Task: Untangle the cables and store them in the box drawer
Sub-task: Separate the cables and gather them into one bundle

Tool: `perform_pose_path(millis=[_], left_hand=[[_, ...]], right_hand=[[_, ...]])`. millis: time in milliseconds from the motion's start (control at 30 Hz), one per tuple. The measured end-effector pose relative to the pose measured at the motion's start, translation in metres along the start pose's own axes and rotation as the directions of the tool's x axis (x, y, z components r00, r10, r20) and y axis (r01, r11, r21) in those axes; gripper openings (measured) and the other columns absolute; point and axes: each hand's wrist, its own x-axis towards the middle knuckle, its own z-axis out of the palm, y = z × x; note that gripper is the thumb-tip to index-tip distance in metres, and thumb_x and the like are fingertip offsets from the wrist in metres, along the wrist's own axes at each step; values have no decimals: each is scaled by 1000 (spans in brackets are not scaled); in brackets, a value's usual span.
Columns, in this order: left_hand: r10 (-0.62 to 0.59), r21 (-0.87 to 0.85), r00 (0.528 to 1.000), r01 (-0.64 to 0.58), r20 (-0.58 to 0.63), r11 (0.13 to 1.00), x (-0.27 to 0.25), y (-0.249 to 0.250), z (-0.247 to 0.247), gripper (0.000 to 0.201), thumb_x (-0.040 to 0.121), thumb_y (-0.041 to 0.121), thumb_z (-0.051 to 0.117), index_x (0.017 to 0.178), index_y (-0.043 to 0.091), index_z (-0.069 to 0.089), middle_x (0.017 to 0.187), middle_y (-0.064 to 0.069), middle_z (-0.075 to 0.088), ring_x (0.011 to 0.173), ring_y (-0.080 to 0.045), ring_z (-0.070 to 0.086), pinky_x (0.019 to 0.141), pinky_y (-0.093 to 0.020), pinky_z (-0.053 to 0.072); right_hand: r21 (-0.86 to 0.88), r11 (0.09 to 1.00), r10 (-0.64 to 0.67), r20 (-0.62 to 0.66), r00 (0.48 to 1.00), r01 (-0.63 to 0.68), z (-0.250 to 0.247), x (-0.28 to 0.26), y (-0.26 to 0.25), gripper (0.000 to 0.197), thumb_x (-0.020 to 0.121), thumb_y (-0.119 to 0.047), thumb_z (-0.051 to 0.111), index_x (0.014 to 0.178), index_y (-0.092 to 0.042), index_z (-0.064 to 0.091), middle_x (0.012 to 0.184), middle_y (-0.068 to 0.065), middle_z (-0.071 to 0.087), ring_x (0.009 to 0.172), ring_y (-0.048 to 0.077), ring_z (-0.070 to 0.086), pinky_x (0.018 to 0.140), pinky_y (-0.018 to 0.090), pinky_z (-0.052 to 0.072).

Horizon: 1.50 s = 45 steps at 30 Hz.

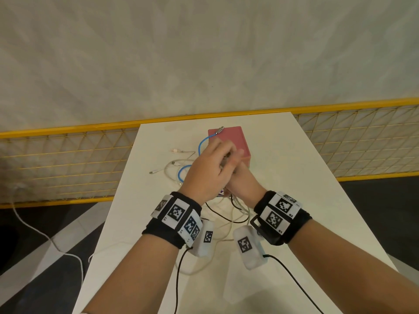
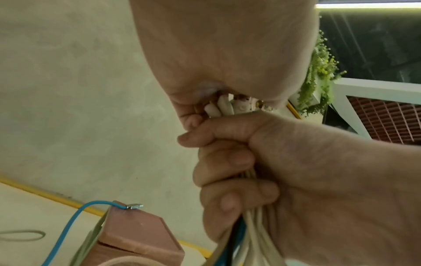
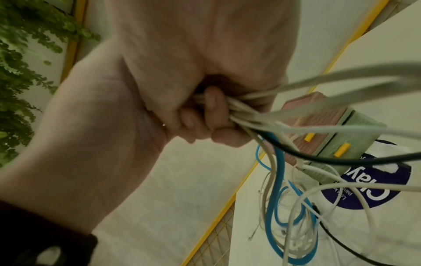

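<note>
Both hands meet above the white table (image 1: 294, 177), just in front of the pink box (image 1: 229, 141). My right hand (image 1: 240, 180) is a fist round a bundle of white, blue and black cables (image 3: 250, 115). My left hand (image 1: 217, 159) lies over it and pinches the white connector ends (image 2: 227, 106) that stick out of the top of the fist. Loose loops hang from the bundle down to the table. A blue cable (image 1: 201, 141) runs up onto the box, with its metal plug (image 1: 220, 130) on the box top. The box's green drawers (image 3: 355, 133) have yellow handles and look closed.
More white cable ends (image 1: 181, 166) lie on the table left of the box. A navy round sticker (image 3: 376, 189) marks the tabletop under the box. A yellow mesh fence (image 1: 68, 159) stands behind the table. A white cord (image 1: 45, 236) trails on the floor at the left.
</note>
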Motion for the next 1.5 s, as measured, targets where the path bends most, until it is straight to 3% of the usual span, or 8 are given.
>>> perform_pose_path(millis=[133,400,567,700,933,1200,1367,1500], left_hand=[[-20,111,993,33,-116,993,1,-3,4,22,90,34,60,86,14,53,85,5,47,71,-10,48,62,-20,40],[-307,-274,921,239,-240,931,4,-13,-9,15,92,14,59,80,9,50,66,1,45,54,-7,39,53,-20,37],[35,505,962,112,-273,856,-6,-14,-1,23,91,29,61,109,15,63,117,-7,56,105,-23,52,96,-38,39],[162,283,987,-153,-9,947,-15,-14,11,41,100,35,34,100,14,70,100,-2,71,97,-16,59,114,-29,22],[52,441,999,-42,-10,897,-12,-31,0,50,97,45,24,96,19,66,45,-4,55,44,-29,54,47,-34,44],[-131,159,899,214,-418,964,13,-30,-62,20,96,21,49,114,25,56,37,4,38,38,-13,38,50,-32,35],[-148,140,909,217,-390,966,13,-28,-73,16,96,21,49,111,25,53,37,5,37,38,-13,35,50,-34,34],[-124,164,940,183,-319,969,16,-11,-49,15,95,22,50,110,22,54,36,7,43,41,-8,43,52,-33,35]], right_hand=[[-37,998,-56,57,997,58,-1,-1,-4,25,81,3,57,70,-19,55,68,-5,57,63,-3,53,57,12,39],[-14,1000,23,175,984,-20,-8,-9,9,32,85,-17,66,71,2,44,63,15,43,55,23,44,54,33,41],[-208,975,91,41,995,-80,0,-4,10,30,82,-2,55,62,-15,38,56,-2,35,51,9,30,52,26,28],[-325,946,-14,-68,998,-9,14,-8,-17,28,88,12,40,105,-1,58,95,12,65,90,18,64,83,19,48],[-196,975,-52,269,962,108,-10,-7,10,9,70,3,64,77,2,58,68,8,59,61,15,52,56,30,41],[-363,929,18,232,973,69,-55,-5,28,28,76,-7,67,65,-26,52,54,-10,51,46,3,47,52,22,41],[-320,946,46,297,954,54,-61,1,21,90,64,-46,84,137,-39,33,130,-16,53,114,4,55,97,25,46],[-267,927,-223,172,960,263,-23,12,-21,85,69,-53,74,140,-32,33,150,-9,35,139,6,30,116,39,26]])
